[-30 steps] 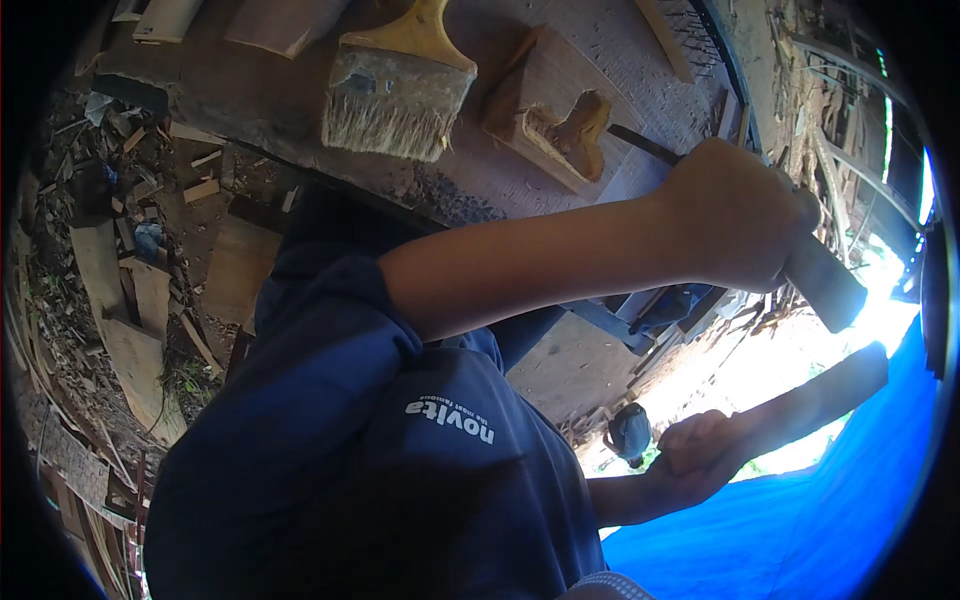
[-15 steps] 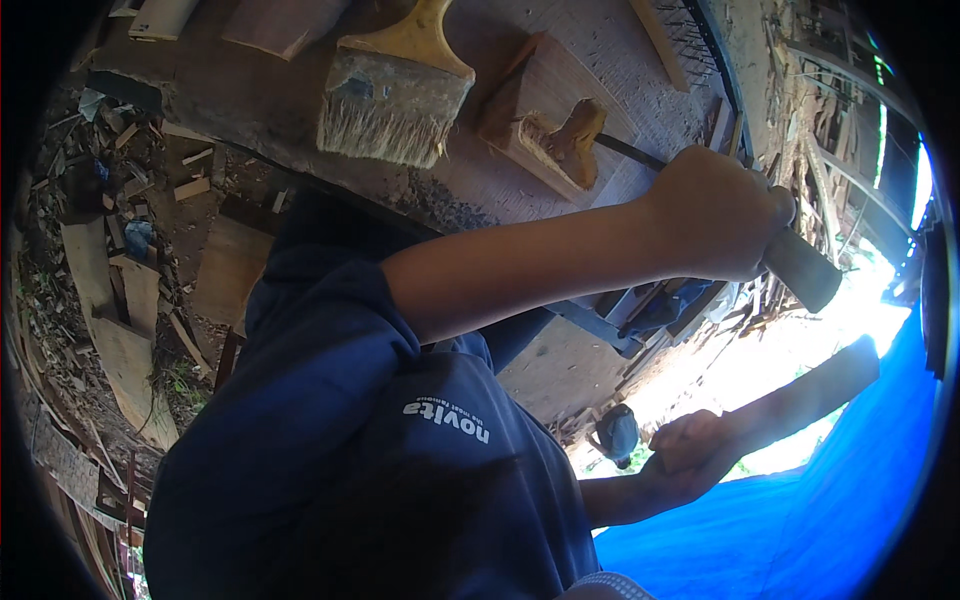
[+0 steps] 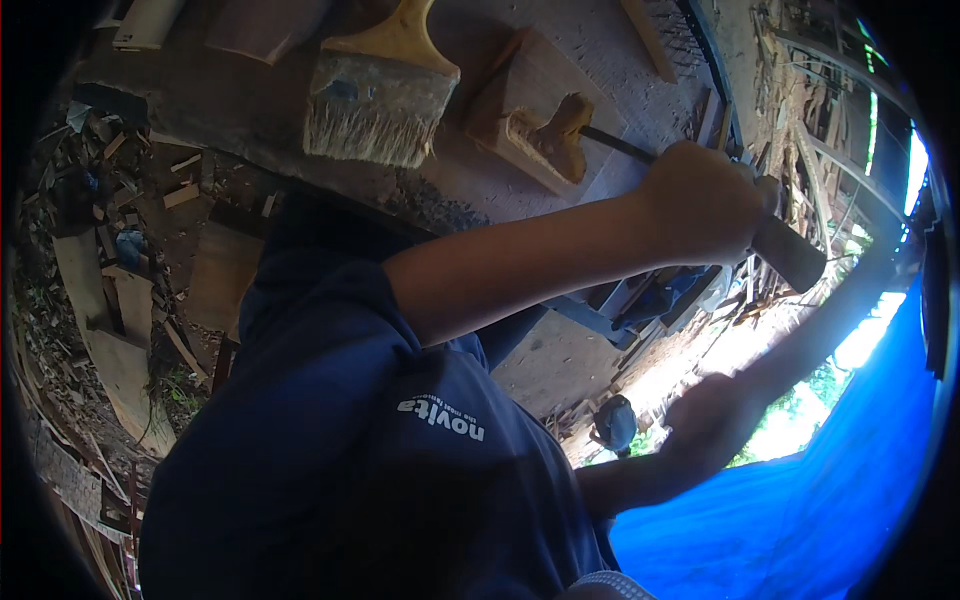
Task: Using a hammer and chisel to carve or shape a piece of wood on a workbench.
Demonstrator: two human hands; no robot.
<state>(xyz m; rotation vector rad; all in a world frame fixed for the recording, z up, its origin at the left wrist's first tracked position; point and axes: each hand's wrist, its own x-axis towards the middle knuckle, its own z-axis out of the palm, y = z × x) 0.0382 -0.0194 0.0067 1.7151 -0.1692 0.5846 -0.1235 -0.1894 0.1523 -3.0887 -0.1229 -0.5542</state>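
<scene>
My left hand [image 3: 705, 205] is closed round the thick handle [image 3: 790, 250] of a long chisel, whose dark blade [image 3: 622, 142] reaches the edge of a carved hollow in a wooden block [image 3: 510, 80] on the worn bench [image 3: 220, 95]. Lower right, my right hand [image 3: 705, 420] grips a long wooden bar [image 3: 800, 355], blurred by motion and angled up toward the handle's end. A wide brush [image 3: 378, 105] with a wooden handle lies left of the block.
Boards [image 3: 260, 25] and thin strips [image 3: 648, 40] lie on the bench. Scrap wood [image 3: 115, 300] litters the ground at left. A blue tarp [image 3: 780, 510] hangs at lower right. A dark rounded shape [image 3: 615, 425], unclear, is in the bright background near sticks [image 3: 800, 180].
The bar in my right hand has swung upward toward the chisel handle and become blurred. My left hand and the chisel appear slightly higher and further left in the view.
</scene>
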